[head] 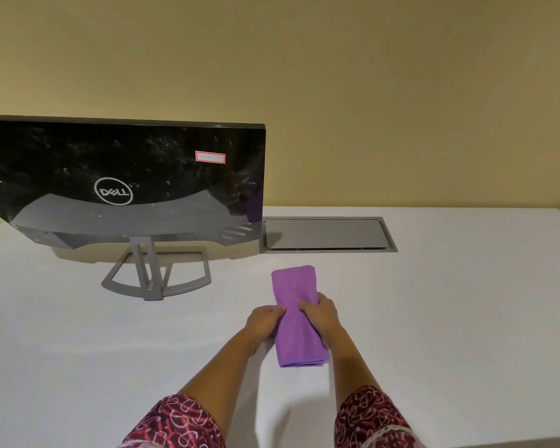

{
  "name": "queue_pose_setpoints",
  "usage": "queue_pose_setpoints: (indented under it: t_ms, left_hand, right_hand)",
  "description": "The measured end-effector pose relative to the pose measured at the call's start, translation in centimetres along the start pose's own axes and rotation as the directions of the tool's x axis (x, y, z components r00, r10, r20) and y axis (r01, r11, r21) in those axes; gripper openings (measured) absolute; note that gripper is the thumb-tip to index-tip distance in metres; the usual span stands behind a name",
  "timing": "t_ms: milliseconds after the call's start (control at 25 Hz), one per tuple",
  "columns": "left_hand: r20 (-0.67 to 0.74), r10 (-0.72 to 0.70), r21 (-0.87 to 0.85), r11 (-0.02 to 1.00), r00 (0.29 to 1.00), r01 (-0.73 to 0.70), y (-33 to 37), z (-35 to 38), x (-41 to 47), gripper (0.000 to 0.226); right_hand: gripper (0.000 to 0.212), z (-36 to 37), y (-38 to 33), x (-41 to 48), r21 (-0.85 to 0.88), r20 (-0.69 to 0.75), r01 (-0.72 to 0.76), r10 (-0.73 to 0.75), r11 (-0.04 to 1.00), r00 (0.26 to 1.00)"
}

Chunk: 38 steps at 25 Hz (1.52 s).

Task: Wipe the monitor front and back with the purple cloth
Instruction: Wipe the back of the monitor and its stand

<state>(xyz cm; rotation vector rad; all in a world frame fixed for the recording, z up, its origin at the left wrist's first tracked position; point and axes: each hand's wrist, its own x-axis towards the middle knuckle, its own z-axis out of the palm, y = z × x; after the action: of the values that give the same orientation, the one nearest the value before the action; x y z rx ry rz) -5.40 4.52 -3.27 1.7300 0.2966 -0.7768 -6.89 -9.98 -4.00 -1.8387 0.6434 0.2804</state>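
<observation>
The monitor (pixel 120 176) stands at the back left of the white table (pixel 434 318) on a grey stand (pixel 149 276). Its glossy black back with a logo faces me, and the screen side is hidden. A folded purple cloth (pixel 296 313) lies lengthwise on the table in front of me, to the right of the stand. My left hand (pixel 264 323) grips the cloth's left edge with curled fingers. My right hand (pixel 320 313) grips its right edge, fingers curled over the top.
A grey cable hatch (pixel 327 234) is set flush into the table just right of the monitor. A yellow wall (pixel 337 92) rises behind the table. A small red-framed sticker (pixel 210 157) sits on the monitor's back.
</observation>
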Motion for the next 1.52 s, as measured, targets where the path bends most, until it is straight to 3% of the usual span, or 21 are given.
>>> queue_pose_setpoints:
  t_ms: [200,400,640,880,1160,1240,1360,1480,1520]
  left_hand:
    - [0.002,0.137,0.042,0.990,0.991,-0.137,3.5,-2.2,-1.7,0.032]
    - [-0.096,0.433,0.259,0.880,0.896,-0.397,8.8,-7.0,-4.0,0.033]
    - [-0.192,0.733,0.402,0.666,0.653,-0.629,14.6,-15.4,-9.0,0.028]
    - [-0.192,0.899,0.570,0.428,0.393,-0.701,16.7,-23.9,-13.8,0.026]
    - [-0.221,0.968,0.719,0.244,0.118,-0.651,17.7,-34.1,-15.6,0.024]
    - [-0.231,0.966,0.744,0.251,0.114,-0.619,17.7,-36.7,-15.6,0.024]
    - [-0.256,0.953,0.765,0.304,0.164,-0.568,17.7,-39.5,-15.3,0.028]
    - [-0.267,0.940,0.774,0.342,0.214,-0.533,17.4,-40.7,-15.0,0.030]
    - [-0.269,0.935,0.776,0.352,0.230,-0.523,17.4,-40.8,-14.8,0.031]
  right_hand:
    - [0.050,0.2,-4.4,-1.8,0.203,-0.091,0.180,-0.164,0.962,0.982]
    - [0.035,0.6,-10.7,-3.4,0.273,-0.321,0.407,-0.316,0.872,0.893]
    - [0.043,4.3,-19.3,-7.5,0.272,-0.585,0.636,-0.401,0.722,0.705]
    - [0.055,10.5,-25.7,-10.8,0.185,-0.725,0.720,-0.402,0.669,0.560]
    - [0.026,16.6,-31.6,-14.0,-0.018,-0.793,0.802,-0.497,0.598,0.352]
    - [0.022,17.7,-32.9,-14.7,-0.016,-0.827,0.814,-0.464,0.581,0.316]
    - [0.032,18.6,-34.6,-15.5,-0.105,-0.844,0.781,-0.471,0.615,0.257]
    - [0.052,19.3,-36.1,-16.1,-0.372,-0.757,0.640,-0.619,0.672,0.209]
    - [0.056,19.7,-36.5,-16.1,-0.473,-0.694,0.571,-0.683,0.671,0.228]
